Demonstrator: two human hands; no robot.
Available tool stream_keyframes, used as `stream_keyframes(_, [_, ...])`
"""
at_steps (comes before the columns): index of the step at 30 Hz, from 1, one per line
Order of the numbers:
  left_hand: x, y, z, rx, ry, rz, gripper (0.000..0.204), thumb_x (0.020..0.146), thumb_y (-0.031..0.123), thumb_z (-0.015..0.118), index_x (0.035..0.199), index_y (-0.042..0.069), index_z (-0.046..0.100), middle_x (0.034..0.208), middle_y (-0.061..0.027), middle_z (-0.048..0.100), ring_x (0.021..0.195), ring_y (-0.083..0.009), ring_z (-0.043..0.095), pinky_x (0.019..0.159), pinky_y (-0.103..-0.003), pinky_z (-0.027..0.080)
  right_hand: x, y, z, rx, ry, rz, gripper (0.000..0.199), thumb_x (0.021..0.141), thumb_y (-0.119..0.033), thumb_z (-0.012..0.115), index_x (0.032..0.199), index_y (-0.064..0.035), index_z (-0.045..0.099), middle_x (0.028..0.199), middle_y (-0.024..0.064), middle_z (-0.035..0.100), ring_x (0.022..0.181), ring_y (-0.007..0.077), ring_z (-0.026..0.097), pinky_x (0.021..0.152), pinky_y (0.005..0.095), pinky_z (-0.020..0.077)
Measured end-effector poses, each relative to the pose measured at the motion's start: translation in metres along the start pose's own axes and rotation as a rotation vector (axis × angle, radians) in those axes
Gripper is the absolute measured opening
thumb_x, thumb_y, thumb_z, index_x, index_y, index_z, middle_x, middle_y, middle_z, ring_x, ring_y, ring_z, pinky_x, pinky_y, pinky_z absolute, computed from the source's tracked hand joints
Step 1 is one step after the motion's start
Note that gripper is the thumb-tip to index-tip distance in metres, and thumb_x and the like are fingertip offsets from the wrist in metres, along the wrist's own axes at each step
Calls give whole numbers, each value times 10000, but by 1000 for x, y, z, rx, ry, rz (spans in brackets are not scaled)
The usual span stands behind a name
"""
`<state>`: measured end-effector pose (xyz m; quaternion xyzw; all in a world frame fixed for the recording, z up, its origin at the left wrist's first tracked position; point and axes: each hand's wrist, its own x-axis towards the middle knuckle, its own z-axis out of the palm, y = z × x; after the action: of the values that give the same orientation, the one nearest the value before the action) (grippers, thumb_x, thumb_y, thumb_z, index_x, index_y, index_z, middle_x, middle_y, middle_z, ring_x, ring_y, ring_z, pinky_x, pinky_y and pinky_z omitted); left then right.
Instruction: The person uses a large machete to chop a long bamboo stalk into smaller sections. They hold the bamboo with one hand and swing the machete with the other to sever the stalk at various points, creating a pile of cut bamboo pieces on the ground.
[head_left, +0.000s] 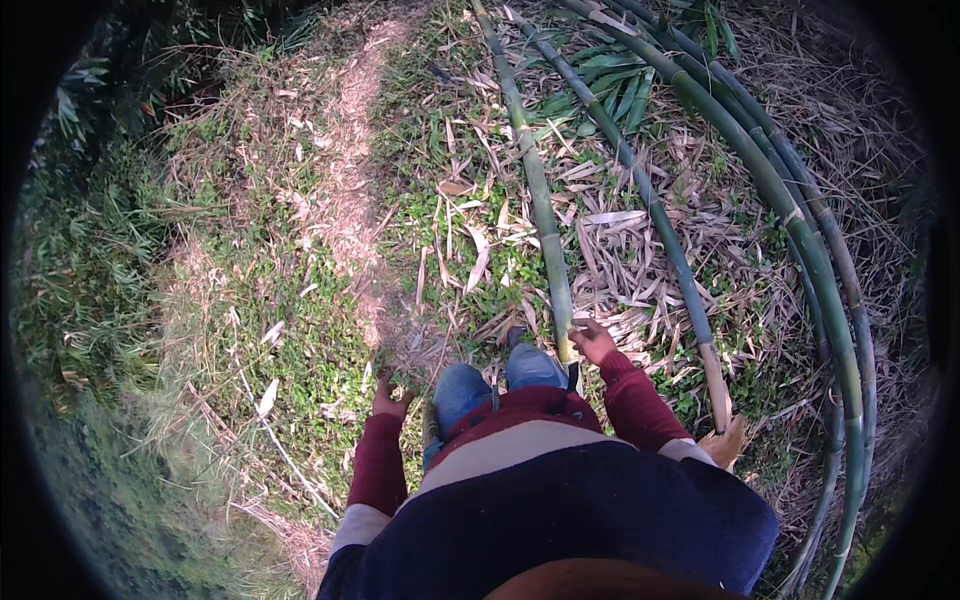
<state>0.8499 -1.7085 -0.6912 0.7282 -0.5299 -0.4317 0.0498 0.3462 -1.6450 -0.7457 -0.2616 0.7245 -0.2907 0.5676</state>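
My left hand [392, 399] hangs beside my left hip, fingers loosely curled but apart, with nothing visible in it. Over on the right, my right hand [594, 343] is at the near part of a green bamboo pole [541, 200]. Its thumb and fingers look apart and overlap the pole's edge in this view; whether they touch it is unclear. That pole runs away from me over the ground, its near end hidden behind my body. A second bamboo pole [650, 190] lies to its right, with a pale brown near end [716, 385].
Several long bamboo poles [775, 185] lie bunched farther right. Dry leaves [615, 255] and low green plants cover the ground. A bare dirt strip [355, 150] runs ahead on the left, and a thin pale stick [275, 435] lies left of me. Dense foliage [85, 250] borders the far left.
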Motion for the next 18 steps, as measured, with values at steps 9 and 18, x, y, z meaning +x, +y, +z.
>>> stream_keyframes(9, [149, -202, -41, -713, 468, -832, 497, 809, 186, 755, 1231, 21, 550, 874, -159, 691, 664, -245, 649, 534, -388, 521, 171, -292, 15, 80, 205, -516, 362, 987, -195, 632, 1298, -25, 557, 989, 96, 712, 819, 139, 660, 752, 288, 552])
stream_keyframes(18, [395, 125, -161, -872, 228, 116, 642, 927, 110, 681, 1477, 48, 355, 949, -91, 704, 844, -177, 683, 742, -287, 543, 277, -131, 32, -690, -224, 535, 362, 942, -235, 605, 1276, -101, 644, 1053, 99, 731, 769, 207, 722, 632, 355, 605])
